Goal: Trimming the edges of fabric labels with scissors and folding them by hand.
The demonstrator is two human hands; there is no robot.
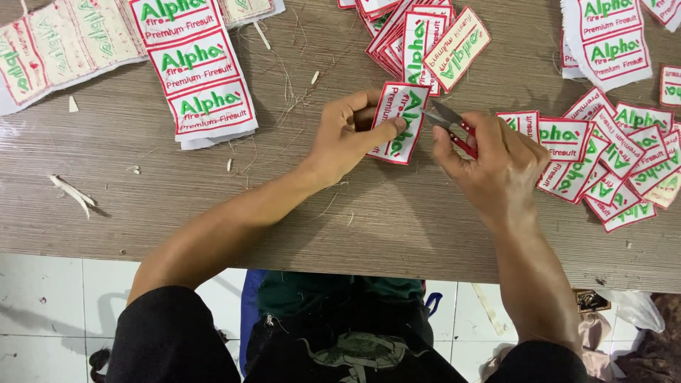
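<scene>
Seen from above: the left hand (351,135) pinches an embroidered patch (401,122) (white, red-bordered, green lettering) just above the wooden tabletop (383,220), its long axis near upright. The right hand (489,159) is closed around red-handled thread snips (452,126), blades parted and pointing left at the patch's right edge. Piles of trimmed patches (610,163) lie to the right.
</scene>
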